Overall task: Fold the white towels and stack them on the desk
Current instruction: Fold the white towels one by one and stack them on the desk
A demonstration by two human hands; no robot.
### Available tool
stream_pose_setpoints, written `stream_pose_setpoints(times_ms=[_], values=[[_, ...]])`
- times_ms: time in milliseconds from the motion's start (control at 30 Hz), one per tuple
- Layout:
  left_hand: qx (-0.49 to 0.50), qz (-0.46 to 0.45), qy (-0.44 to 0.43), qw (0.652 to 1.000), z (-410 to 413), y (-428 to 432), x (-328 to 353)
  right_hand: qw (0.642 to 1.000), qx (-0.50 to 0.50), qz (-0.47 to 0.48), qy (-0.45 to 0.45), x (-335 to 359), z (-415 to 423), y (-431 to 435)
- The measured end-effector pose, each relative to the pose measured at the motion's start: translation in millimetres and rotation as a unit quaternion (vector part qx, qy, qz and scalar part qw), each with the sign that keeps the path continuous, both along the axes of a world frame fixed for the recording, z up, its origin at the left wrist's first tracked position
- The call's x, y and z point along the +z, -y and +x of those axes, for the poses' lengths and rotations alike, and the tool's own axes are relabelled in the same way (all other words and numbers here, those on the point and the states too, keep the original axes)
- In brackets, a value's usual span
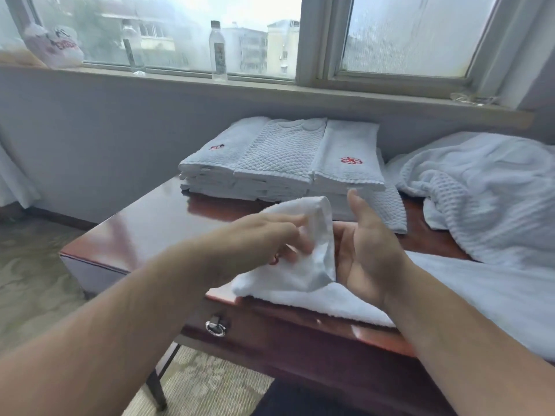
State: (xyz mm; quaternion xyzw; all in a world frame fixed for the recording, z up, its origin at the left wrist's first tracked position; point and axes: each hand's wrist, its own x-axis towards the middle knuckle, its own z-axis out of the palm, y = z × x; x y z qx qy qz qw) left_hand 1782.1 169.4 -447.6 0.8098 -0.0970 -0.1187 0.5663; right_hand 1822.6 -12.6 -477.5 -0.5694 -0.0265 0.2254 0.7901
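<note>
Pinching one towel (303,271), left hand (264,232), two bottles (217,52)

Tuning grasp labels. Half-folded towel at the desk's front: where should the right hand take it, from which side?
Pinch the towel by its raised flap's upright right edge, coming from the right. The left hand holds the flap up from its left, so that edge stands clear of the desk and faces the open right hand.

Head-worn view, forward and down, close over desk (141,235)
</note>
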Motion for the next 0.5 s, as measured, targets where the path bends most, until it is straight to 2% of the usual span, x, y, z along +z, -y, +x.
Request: stream_pose_setpoints(times_ms=[100, 200, 267, 300, 433, 500], values=[[-0.011, 0.003, -0.006, 1.0, -2.0, 8.9, -13.9, 0.998, -0.04, -0.046, -0.013, -13.6, -0.8, 18.3], [0.05, -0.05, 0.007, 0.997, 1.5, 14.3, -28.3, 0.986, -0.079, -0.142, 0.021, -22.4, 1.1, 15.3], [0.093, -0.106, 0.019, 0.99, 4.9, 11.5, -35.5, 0.98, -0.106, -0.166, 0.024, -24.3, 4.8, 9.5], [0.113, -0.103, 0.047, 0.987, 6.8, 8.1, -39.2, 0.979, -0.116, -0.165, 0.021, -25.2, 7.3, 8.7], [0.157, 0.09, 0.206, 0.962, 15.3, -5.5, -53.7, 0.981, -0.141, -0.128, 0.024, -30.2, 15.4, 17.9], [0.143, 0.153, 0.232, 0.95, 20.2, -4.9, -58.3, 0.981, -0.15, -0.122, 0.031, -29.2, 17.6, 30.7]])
